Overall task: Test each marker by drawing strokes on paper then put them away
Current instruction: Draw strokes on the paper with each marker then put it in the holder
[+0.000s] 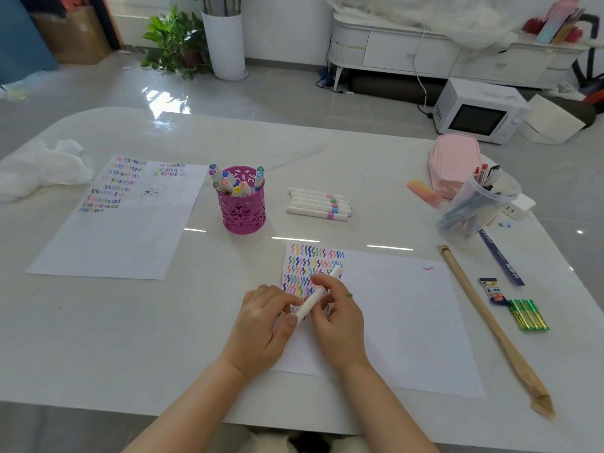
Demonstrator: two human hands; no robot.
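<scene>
A white marker (315, 294) lies slanted between both hands above the near sheet of paper (405, 315), which carries rows of coloured squiggles at its top left. My right hand (336, 312) grips the marker's barrel. My left hand (264, 325) pinches its lower end, where the cap sits. Several white markers (318, 204) lie side by side on the table beyond the paper. A magenta pen cup (243, 212) holds several more markers with coloured caps.
A second sheet (117, 230) with strokes lies at the left, crumpled white tissue (42, 170) behind it. At the right are a pink pencil case (454, 163), a clear cup of pens (474, 207), a long wooden stick (490, 325), a ruler (500, 258) and green batteries (528, 315).
</scene>
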